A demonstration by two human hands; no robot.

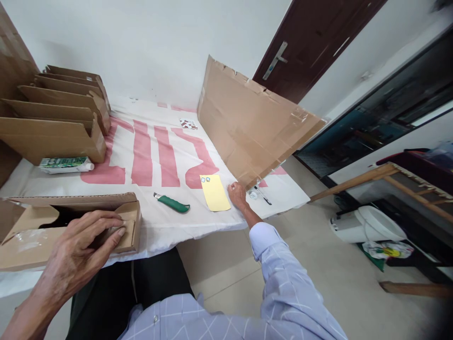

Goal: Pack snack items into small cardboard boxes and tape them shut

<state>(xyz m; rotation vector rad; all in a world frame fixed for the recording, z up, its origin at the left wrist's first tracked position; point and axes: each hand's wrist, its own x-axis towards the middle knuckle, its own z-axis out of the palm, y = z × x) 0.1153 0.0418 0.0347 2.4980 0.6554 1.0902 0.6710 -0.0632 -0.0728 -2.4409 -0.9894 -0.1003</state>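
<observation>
My left hand point(85, 243) rests on a small open cardboard box point(129, 212) at the table's front left. Its fingers and thumb are closed over the box's right end. My right hand point(237, 193) has its fingers curled on the tabletop, at the lower corner of a big cardboard panel point(255, 127) and just right of a yellow sheet of paper point(215, 193) with two small stickers at its top. Whatever the right fingertips hold, if anything, is hidden. Between the hands lies a green utility knife point(172, 203). A pen point(263, 196) and a tape roll point(252, 194) sit beyond my right wrist.
Several open cardboard boxes point(53, 137) stand in a row at the left, with a green-and-white toothpaste tube point(65, 164) in front. A patterned card point(188, 123) lies farther back on the white cloth point(159, 179). A white bucket point(368, 224) stands on the floor at right.
</observation>
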